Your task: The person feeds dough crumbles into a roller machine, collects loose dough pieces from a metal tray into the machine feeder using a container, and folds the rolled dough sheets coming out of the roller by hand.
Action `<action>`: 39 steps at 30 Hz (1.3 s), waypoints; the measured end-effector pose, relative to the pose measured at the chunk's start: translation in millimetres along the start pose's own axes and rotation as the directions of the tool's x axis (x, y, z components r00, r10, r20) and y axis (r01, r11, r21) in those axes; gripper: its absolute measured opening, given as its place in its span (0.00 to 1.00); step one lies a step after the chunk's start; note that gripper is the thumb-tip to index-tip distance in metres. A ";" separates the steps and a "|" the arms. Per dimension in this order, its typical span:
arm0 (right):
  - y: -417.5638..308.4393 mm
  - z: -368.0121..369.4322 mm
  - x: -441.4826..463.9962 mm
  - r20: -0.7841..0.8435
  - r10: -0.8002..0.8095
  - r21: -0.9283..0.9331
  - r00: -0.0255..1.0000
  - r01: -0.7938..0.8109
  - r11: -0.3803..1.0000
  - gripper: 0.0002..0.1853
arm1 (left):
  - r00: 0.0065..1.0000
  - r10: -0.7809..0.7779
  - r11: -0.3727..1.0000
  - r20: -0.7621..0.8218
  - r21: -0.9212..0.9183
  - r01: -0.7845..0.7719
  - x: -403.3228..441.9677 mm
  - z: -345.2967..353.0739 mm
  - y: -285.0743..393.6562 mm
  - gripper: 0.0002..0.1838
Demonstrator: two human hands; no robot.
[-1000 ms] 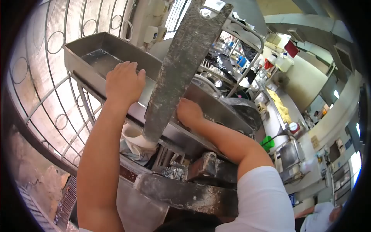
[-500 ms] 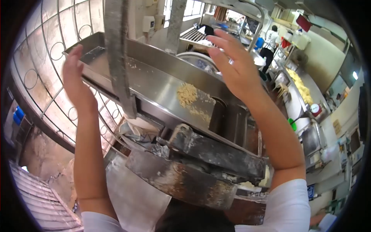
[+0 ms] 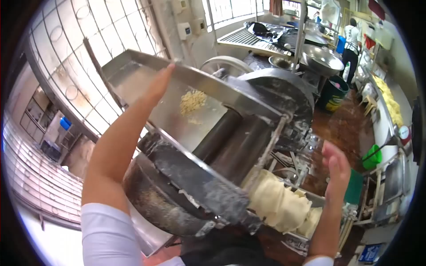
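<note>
My left hand (image 3: 162, 82) is over the far wall of the metal trough (image 3: 208, 80), seen edge-on, so its fingers are hard to make out. Crumbly dough bits (image 3: 192, 102) lie on the trough's floor, above a dark roller (image 3: 217, 135). To the right of the machine my right hand (image 3: 336, 166) is raised in the air with fingers extended, holding nothing. Folded pale dough (image 3: 282, 201) rests below the rollers, left of my right forearm.
A large round wheel cover (image 3: 284, 88) stands behind the trough. Metal bowls (image 3: 321, 60) and a dark bin (image 3: 333, 93) are beyond it. A person (image 3: 352, 48) stands at the back. Yellow dough (image 3: 388, 99) lies on the right counter, near a green container (image 3: 372, 156).
The view has shifted toward the rollers and the dough below them. My right hand has moved down to the right; my left has moved across the trough. The upright metal piece has left the foreground.
</note>
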State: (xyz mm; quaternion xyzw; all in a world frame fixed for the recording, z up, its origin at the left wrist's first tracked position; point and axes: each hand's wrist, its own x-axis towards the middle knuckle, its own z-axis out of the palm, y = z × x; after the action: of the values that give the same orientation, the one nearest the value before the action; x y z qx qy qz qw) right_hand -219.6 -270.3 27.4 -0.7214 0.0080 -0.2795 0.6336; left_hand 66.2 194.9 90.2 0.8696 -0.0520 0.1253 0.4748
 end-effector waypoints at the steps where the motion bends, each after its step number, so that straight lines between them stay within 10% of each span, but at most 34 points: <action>1: 16.8 -19.4 -9.1 -0.030 0.048 -0.004 0.998 -0.048 0.999 0.19 | 0.998 -0.048 0.998 -0.042 0.041 0.050 16.5 6.8 -8.9 0.44; 8: 114.0 -93.5 -75.1 -0.144 0.495 0.167 0.857 -0.472 0.866 0.18 | 0.958 -0.282 0.826 -0.057 0.495 0.272 36.7 51.7 -58.1 0.47; 14: 158.6 -55.0 -88.7 0.003 0.642 0.212 0.767 -0.628 0.749 0.18 | 0.977 0.093 0.737 0.191 0.647 -0.196 12.0 115.9 -56.6 0.37; 18: 195.2 6.7 -71.7 0.253 0.656 0.224 0.712 -0.702 0.676 0.20 | 0.828 0.082 0.959 0.554 0.181 -0.216 -69.6 149.3 6.3 0.39; 21: 229.2 64.3 -59.7 0.508 0.677 0.292 0.533 -0.846 0.447 0.28 | 0.849 -0.151 0.969 0.507 0.246 0.025 -91.4 139.8 41.8 0.33; 24: 223.4 120.5 -40.4 0.761 0.582 0.333 0.287 -0.942 0.029 0.38 | 0.830 -0.307 0.709 0.465 0.694 -0.126 -39.1 63.7 16.3 0.26; 25: 211.2 136.4 -33.3 0.780 0.554 0.387 0.291 -0.920 -0.062 0.37 | 0.859 -0.405 0.475 0.314 0.875 -0.095 -31.0 43.8 20.3 0.27; 29: 191.7 185.0 -5.6 0.805 0.473 0.530 0.359 -0.793 -0.300 0.36 | 0.668 -0.680 0.598 0.303 0.756 0.265 -49.4 56.7 23.7 0.18; 32: 200.9 217.2 3.2 0.786 0.446 0.597 0.428 -0.712 -0.369 0.35 | 0.565 -0.449 0.833 0.692 0.553 -0.016 -77.7 105.2 35.7 0.13; 35: 206.8 236.8 7.2 0.778 0.415 0.619 0.472 -0.689 -0.377 0.33 | 0.780 -0.049 0.771 0.624 0.520 -0.368 -76.9 112.7 41.0 0.16; 39: 215.7 250.4 4.5 0.777 0.401 0.623 0.485 -0.684 -0.379 0.31 | 0.823 -0.452 0.868 0.344 0.381 0.318 -71.8 60.3 96.6 0.18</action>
State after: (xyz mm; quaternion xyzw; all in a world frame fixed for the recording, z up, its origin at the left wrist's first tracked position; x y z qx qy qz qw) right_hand -38.4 -86.7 -179.2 0.0016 0.1085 0.2327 0.9665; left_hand -13.0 89.7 118.4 0.9306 0.0454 -0.1591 0.3265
